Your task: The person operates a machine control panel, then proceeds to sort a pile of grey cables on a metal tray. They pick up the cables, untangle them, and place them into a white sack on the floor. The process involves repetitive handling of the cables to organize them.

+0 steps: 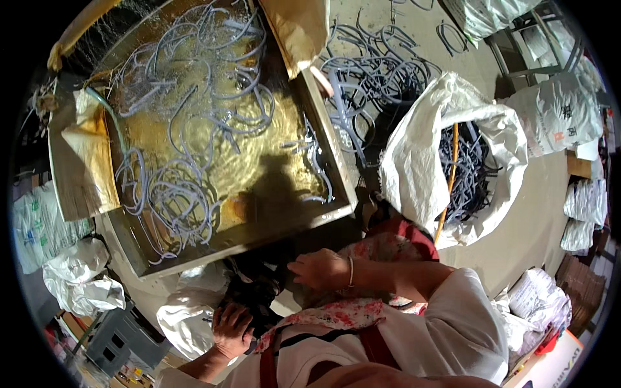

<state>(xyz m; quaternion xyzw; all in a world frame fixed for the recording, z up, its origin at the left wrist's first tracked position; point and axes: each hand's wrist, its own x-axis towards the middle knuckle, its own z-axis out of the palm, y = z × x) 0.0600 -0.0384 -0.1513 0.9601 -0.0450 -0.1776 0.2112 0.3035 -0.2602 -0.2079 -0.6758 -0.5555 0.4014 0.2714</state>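
My left hand [233, 328] is low in the view, its fingers slightly spread and bent beside black material [255, 284]. Whether it touches that material, I cannot tell. My right hand [321, 269], with a bracelet at the wrist, is in front of my body below the tub's near edge. Its fingers are curled in, and whatever they hold, if anything, is hidden. Ahead is a large tub [252, 240] of shallow yellowish water. Long grey rubbery strips [184, 200] lie tangled in it, with a few short pieces [314, 158] by its right wall.
Right of the tub stands an open white woven sack [414, 168] full of short dark strips [466, 174], an orange-brown stick [451, 174] leaning in it. More strips [381, 64] lie heaped on the floor behind. White bags [556, 113] line the right; a grey crate [119, 343] sits lower left.
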